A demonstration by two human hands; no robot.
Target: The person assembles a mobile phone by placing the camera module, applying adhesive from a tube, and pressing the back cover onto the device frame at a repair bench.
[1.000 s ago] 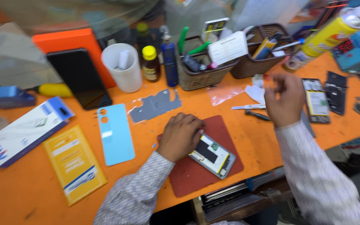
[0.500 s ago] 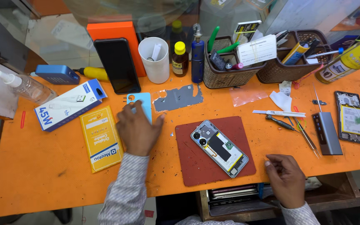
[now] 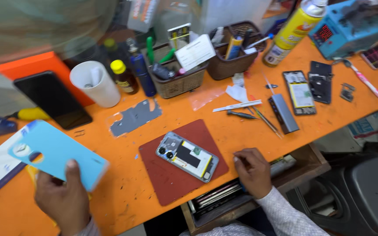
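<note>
The orange table [image 3: 250, 131] fills most of the view, with a dark stool [image 3: 364, 192] beside its right end and an open drawer [image 3: 224, 201] under its front edge. At the back right sits a blue box with a red display [image 3: 351, 26], and next to it a yellow spray can [image 3: 292, 30] lying tilted. An orange block [image 3: 31, 65] stands at the back left with a black phone [image 3: 51, 98] leaning on it.

In the middle lies a dark red mat [image 3: 167, 179], and on it an opened phone [image 3: 187, 156] with its insides showing, set at a slant.

The left hand [image 3: 64, 201] holds a light blue phone back cover [image 3: 55, 153] up off the table at the lower left (thumb pressed on its near edge, the other fingers hidden behind it). The cover is well apart from the opened phone.

The right hand [image 3: 252, 170] rests at the table's front edge, just right of the mat, fingers curled loosely; I cannot tell whether it pinches anything.

Behind the mat are a white cup [image 3: 95, 83], two brown baskets [image 3: 176, 78] full of tools, a small brown bottle with a yellow cap [image 3: 123, 76] and a grey foil sheet [image 3: 134, 117]. To the right lie a second opened phone [image 3: 300, 91], a grey metal bar [image 3: 283, 113], tweezers [image 3: 240, 114] and a pink toothbrush [image 3: 364, 79].
</note>
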